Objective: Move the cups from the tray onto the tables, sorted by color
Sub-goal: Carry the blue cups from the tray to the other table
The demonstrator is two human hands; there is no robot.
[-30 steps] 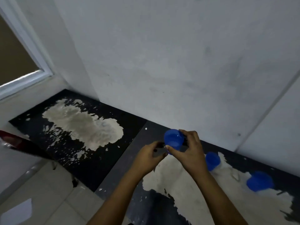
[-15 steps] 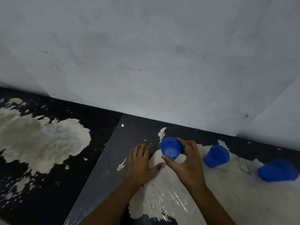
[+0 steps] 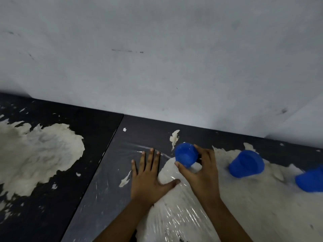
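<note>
Fingers and thumb of the right hand (image 3: 201,172) wrap a small, smooth blue plastic cup (image 3: 186,154), upside down and tilted, low over the worn black desk (image 3: 139,137) with its flaking pale patches under crinkled clear film. Beside it, the left hand (image 3: 148,177) lies flat, fingers spread, holding nothing. Right of the hands, two more inverted blue plastic cups (image 3: 246,163) (image 3: 309,180) rest on the desk.

Three blue cups, two tables, two hands.

The blue cups: one (image 3: 186,154) gripped in the right hand (image 3: 201,173), a second (image 3: 246,164) and a third (image 3: 311,179) on the right table (image 3: 122,189); the left table (image 3: 90,126) adjoins it; the left hand (image 3: 148,179) lies flat.
</note>
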